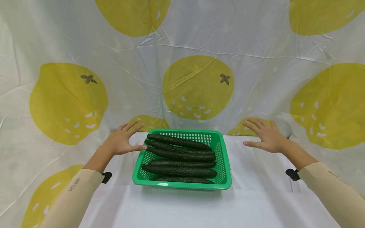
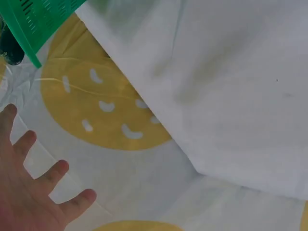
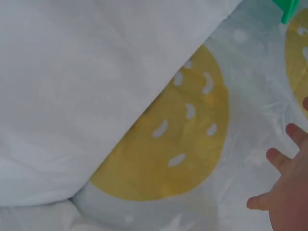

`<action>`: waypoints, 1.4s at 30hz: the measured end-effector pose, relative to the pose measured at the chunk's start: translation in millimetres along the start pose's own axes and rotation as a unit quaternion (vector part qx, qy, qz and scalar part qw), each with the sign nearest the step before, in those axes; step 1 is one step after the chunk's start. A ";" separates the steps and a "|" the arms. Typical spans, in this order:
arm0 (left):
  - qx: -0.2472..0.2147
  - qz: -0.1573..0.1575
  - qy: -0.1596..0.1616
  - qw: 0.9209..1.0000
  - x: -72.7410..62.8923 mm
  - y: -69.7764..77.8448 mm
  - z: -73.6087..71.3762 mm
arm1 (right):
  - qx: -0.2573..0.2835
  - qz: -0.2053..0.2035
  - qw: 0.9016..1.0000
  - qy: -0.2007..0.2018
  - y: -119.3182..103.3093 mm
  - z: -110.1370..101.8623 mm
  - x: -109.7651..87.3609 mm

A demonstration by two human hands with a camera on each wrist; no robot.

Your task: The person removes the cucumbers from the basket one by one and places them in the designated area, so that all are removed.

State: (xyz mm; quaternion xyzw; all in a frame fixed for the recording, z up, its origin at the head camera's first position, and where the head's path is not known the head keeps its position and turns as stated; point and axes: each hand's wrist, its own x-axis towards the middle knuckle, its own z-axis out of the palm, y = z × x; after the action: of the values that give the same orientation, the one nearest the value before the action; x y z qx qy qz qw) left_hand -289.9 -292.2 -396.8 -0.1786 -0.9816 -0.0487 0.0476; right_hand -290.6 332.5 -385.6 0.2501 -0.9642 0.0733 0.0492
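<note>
A green plastic basket (image 1: 182, 184) with slotted walls stands on the white table, holding several long dark green cucumbers (image 1: 179, 171) laid side by side. To its left is my left hand (image 1: 121, 141), fingers spread; its thumb tip overlaps the basket's left rim in the head view. My right hand (image 1: 266, 139) hovers farther off on the basket's right side, fingers spread and holding nothing. In the left wrist view, the basket's corner (image 2: 43, 29) shows above the spread fingers (image 2: 53, 173). Only a bit of green rim (image 3: 287, 9) shows in the right wrist view.
A white cloth (image 1: 171, 212) covers the table. Behind it hangs a pale curtain (image 1: 251, 79) printed with large yellow lemons, reaching down past the table's back edge. Both forearms wear beige sleeves (image 1: 74, 193), with a small black wrist device (image 1: 106, 177) by the left one.
</note>
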 end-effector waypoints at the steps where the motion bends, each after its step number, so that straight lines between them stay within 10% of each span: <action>1: -0.011 0.004 0.001 1.000 -1.2 2.0 2.2 | 0.005 -0.001 1.000 0.003 -3.7 1.2 2.0; 26: -0.257 -0.041 -0.008 0.965 -27.4 31.7 58.7 | 0.164 -0.064 0.984 -0.012 -100.2 37.8 58.8; 42: -0.440 -0.089 -0.022 0.893 -32.7 33.8 70.1 | 0.186 -0.106 0.974 -0.069 -140.8 45.4 96.6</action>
State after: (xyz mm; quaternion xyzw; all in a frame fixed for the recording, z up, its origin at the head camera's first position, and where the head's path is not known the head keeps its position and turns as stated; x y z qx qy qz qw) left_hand -252.7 -264.1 -467.2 -0.0944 -0.8724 -0.4755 -0.0624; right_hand -308.3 157.3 -401.2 0.3603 -0.9026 0.2283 -0.0574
